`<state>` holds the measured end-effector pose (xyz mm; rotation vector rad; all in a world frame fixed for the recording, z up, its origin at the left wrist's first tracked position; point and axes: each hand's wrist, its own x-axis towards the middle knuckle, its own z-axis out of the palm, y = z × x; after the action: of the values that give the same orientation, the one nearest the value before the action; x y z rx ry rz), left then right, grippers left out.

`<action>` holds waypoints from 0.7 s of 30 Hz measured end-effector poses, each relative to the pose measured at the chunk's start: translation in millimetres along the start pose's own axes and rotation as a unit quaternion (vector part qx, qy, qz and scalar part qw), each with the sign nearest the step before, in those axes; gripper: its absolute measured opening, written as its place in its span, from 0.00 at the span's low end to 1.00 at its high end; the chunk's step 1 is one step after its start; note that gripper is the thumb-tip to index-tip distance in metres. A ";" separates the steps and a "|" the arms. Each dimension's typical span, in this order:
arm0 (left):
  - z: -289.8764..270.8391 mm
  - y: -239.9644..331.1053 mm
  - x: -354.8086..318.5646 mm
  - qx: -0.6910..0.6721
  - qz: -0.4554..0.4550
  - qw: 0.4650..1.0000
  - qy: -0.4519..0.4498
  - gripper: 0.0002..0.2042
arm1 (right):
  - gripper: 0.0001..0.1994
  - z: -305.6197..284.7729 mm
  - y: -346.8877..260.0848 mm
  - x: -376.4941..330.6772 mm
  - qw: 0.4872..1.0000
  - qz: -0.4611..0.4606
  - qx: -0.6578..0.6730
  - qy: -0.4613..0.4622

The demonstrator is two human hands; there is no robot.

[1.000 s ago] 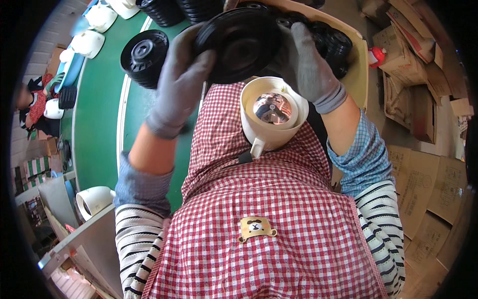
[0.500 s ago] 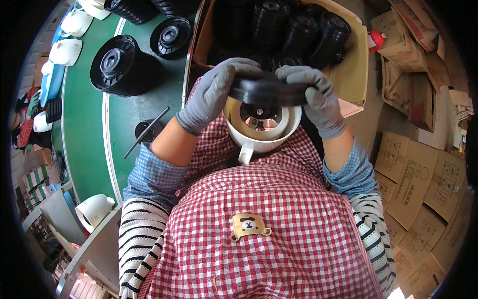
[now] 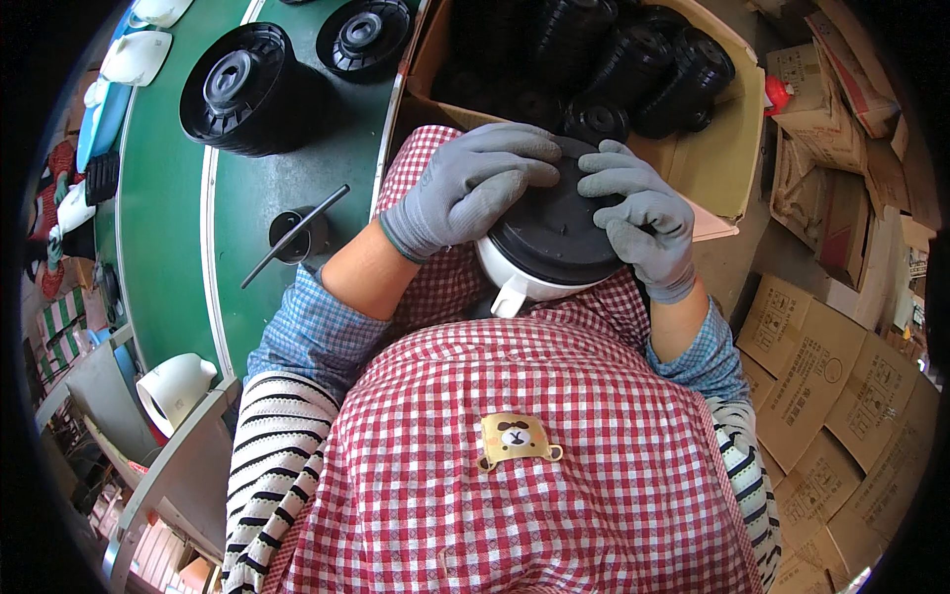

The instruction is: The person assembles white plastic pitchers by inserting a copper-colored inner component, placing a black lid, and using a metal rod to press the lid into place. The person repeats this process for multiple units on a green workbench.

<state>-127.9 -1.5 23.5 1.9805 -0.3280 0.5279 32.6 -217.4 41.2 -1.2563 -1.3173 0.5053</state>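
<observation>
A black round plastic cover [image 3: 554,233] lies over the open end of a white pitcher-shaped housing [image 3: 534,287], which rests at my lap with a small handle-like tab toward me. My left hand [image 3: 470,188], in a grey glove, holds the cover from its left side, fingers and thumb laid over its top. Also gloved in grey, my right hand [image 3: 643,218] grips the right edge with bent fingers. The inside of the housing is hidden under the cover.
On the green table [image 3: 168,287] stand black stacked covers [image 3: 233,84] and a black cup [image 3: 297,236] with a dark rod across it. A cardboard box [image 3: 717,183] of black parts is ahead. Flat cartons [image 3: 821,366] lie right. Another person's sleeve [image 3: 51,282] shows far left.
Both hands have lowered the black cover from a tilted position above the white housing onto its opening. The view has shifted slightly.
</observation>
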 end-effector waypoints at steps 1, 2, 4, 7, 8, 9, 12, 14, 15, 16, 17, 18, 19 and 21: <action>0.1 -0.8 -0.2 -0.005 -0.012 1.000 -0.005 0.20 | 0.03 -0.7 -0.3 -0.9 1.000 0.004 -0.003 -0.004; 0.4 -1.4 -0.4 -0.016 -0.018 1.000 0.001 0.20 | 0.04 -2.1 -0.7 -1.6 1.000 0.004 -0.009 -0.013; -0.4 -1.3 -1.8 -0.034 -0.023 0.999 0.010 0.20 | 0.09 -4.6 -1.9 -4.2 0.999 0.007 -0.024 -0.027; -2.0 0.2 -3.9 -0.044 -0.017 0.999 0.008 0.21 | 0.19 -6.7 -3.4 -10.3 0.997 0.001 -0.068 -0.033; -2.3 1.2 -4.8 -0.035 -0.010 0.999 0.003 0.21 | 0.29 -6.7 -3.9 -13.0 0.997 0.012 -0.065 -0.039; -2.5 1.5 -4.6 -0.036 0.012 0.999 0.015 0.21 | 0.29 -5.7 -3.1 -15.1 0.997 0.025 -0.062 -0.038; -0.5 3.8 -3.9 -0.017 -0.013 1.000 0.022 0.16 | 0.27 -2.0 0.6 -21.3 0.998 0.034 -0.044 -0.013; 1.3 6.9 -2.9 -0.015 -0.017 0.999 0.024 0.15 | 0.24 0.5 3.7 -23.4 0.999 0.021 -0.047 -0.001; 1.9 9.4 -2.8 -0.016 -0.029 0.999 0.013 0.18 | 0.22 0.9 4.9 -23.5 0.999 0.033 -0.039 -0.004; 2.2 12.3 -3.1 -0.025 -0.035 0.999 0.016 0.20 | 0.21 1.8 6.0 -23.4 0.999 0.042 -0.030 -0.002; 2.3 15.1 -3.2 -0.007 -0.042 0.999 0.001 0.20 | 0.20 1.3 6.4 -22.8 0.999 0.043 -0.019 0.011; 1.9 18.3 -4.1 0.004 -0.044 0.999 0.001 0.19 | 0.21 1.7 6.9 -22.0 0.998 0.048 -0.033 0.006; 1.6 21.0 -4.6 0.017 -0.045 0.999 -0.005 0.19 | 0.21 0.9 6.3 -21.6 0.998 0.060 -0.035 0.010; -0.2 25.6 -6.1 -0.001 -0.061 0.998 -0.011 0.19 | 0.22 0.4 4.6 -21.0 0.996 0.076 -0.039 0.004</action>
<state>-144.7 -12.8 40.4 1.9904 -0.2203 0.4277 28.2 -233.9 28.0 -1.4297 -1.2505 0.5592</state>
